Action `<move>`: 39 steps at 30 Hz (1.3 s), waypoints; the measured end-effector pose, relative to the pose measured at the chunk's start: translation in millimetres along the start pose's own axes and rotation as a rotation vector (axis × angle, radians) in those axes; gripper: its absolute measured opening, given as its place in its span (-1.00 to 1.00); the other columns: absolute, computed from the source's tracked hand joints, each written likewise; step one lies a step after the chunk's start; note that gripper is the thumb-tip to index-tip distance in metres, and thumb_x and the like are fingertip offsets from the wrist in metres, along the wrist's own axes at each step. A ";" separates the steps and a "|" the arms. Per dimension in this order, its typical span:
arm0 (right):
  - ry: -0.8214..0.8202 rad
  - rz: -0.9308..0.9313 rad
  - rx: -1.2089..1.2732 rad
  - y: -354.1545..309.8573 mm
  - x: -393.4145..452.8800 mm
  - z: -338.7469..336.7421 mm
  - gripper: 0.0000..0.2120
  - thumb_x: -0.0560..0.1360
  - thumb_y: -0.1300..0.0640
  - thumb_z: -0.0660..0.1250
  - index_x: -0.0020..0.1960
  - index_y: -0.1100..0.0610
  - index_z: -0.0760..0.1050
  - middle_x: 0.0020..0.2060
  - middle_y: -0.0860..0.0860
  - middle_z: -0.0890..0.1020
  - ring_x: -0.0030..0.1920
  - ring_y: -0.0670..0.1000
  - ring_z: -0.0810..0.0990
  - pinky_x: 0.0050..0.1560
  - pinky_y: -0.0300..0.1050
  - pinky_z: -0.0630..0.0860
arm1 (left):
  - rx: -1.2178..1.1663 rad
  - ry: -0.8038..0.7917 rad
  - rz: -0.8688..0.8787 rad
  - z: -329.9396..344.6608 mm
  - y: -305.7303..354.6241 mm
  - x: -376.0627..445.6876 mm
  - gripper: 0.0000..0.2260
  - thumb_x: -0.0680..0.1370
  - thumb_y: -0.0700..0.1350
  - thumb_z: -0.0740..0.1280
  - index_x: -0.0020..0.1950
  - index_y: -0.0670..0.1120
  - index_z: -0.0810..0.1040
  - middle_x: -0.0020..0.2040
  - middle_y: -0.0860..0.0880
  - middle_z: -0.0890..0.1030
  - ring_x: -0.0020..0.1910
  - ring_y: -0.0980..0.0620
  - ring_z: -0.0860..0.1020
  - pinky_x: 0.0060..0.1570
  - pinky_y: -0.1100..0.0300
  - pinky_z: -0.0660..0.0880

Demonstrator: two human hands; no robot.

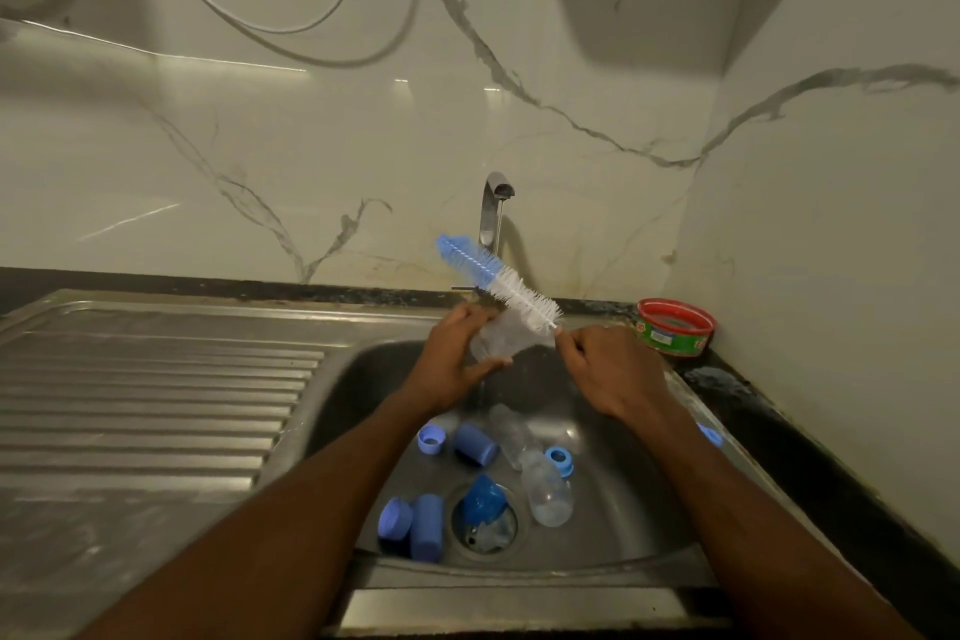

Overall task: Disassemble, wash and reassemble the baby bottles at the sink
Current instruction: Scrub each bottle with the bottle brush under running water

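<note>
Head view: over the sink (613,530), the left hand (457,353) wraps its fingers round a clear bottle (501,338) and the right hand (608,369) pinches the bottle brush (496,278) by its handle, likely so the bristles can go in. The brush's long axis runs from 4 o'clock at the hand up to its blue tip at 10 o'clock, outside the bottle. More bottle parts (475,442) lie in the basin at 6 o'clock.

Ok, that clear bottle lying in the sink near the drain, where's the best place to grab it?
Judging by its pose, grip the clear bottle around its wide body, coming from above. It lies on its side on the sink floor, and the blue ring crowds its neck end, so the rounded middle looks the freest part.
</note>
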State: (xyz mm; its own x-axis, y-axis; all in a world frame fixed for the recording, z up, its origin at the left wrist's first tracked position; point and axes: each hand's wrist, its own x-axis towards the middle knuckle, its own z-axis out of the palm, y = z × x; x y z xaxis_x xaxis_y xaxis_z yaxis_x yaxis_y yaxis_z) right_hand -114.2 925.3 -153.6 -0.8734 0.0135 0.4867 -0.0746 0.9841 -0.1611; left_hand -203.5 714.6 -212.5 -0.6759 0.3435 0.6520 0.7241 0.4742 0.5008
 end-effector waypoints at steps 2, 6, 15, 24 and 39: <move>-0.007 0.017 0.009 5.4 -1.8 -0.5 -0.52 0.67 -0.13 0.08 -0.37 0.00 0.42 -0.38 -0.01 0.54 -0.34 0.00 0.52 -0.32 -0.10 0.40 | -0.031 0.155 -0.135 -2.6 -7.5 2.1 -0.42 0.48 0.02 0.53 0.44 -0.06 0.45 0.32 -0.06 0.50 0.24 0.01 0.51 0.23 -0.05 0.55; -0.041 -0.001 0.034 8.8 -3.8 3.0 -0.49 0.66 -0.16 0.08 -0.32 0.06 0.52 -0.39 -0.01 0.56 -0.34 -0.01 0.54 -0.22 -0.03 0.55 | -0.038 0.112 -0.106 -11.6 -16.0 -4.9 -0.42 0.48 0.03 0.52 0.45 -0.05 0.44 0.33 -0.03 0.50 0.25 0.08 0.51 0.23 0.09 0.55; -0.066 0.024 0.038 11.4 -4.7 0.9 -0.51 0.67 -0.15 0.09 -0.34 0.01 0.48 -0.38 -0.02 0.56 -0.34 -0.01 0.55 -0.19 -0.02 0.58 | -0.112 0.164 -0.234 -5.0 -10.8 -1.1 -0.43 0.48 -0.05 0.54 0.44 -0.05 0.44 0.31 -0.03 0.50 0.21 0.03 0.53 0.05 0.09 0.64; -0.065 0.039 0.054 6.1 -3.1 -3.6 -0.53 0.67 -0.13 0.08 -0.32 0.00 0.47 -0.31 0.03 0.59 -0.28 0.04 0.57 -0.21 -0.03 0.53 | -0.166 -0.008 -0.079 3.7 0.6 -0.3 -0.42 0.49 0.08 0.51 0.47 0.02 0.43 0.32 0.02 0.51 0.22 0.09 0.54 0.11 0.11 0.62; -0.135 -0.053 -0.011 2.4 -9.8 4.3 -0.64 0.69 -0.14 0.08 -0.04 -0.07 0.61 -0.23 -0.04 0.62 -0.23 -0.03 0.58 -0.11 -0.06 0.55 | -0.261 0.166 -0.414 -2.5 1.5 -2.8 -0.68 0.57 -0.02 0.45 0.27 -0.08 0.54 0.08 0.02 0.63 -0.10 0.11 0.67 -0.20 0.26 0.62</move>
State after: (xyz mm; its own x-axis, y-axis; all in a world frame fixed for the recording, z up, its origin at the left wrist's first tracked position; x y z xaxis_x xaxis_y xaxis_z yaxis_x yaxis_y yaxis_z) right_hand -107.9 926.8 -162.4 -0.9254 -0.0619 0.3740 -0.1176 0.9848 -0.1280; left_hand -200.1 712.3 -212.2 -0.8975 0.0265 0.4403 0.4251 0.3180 0.8474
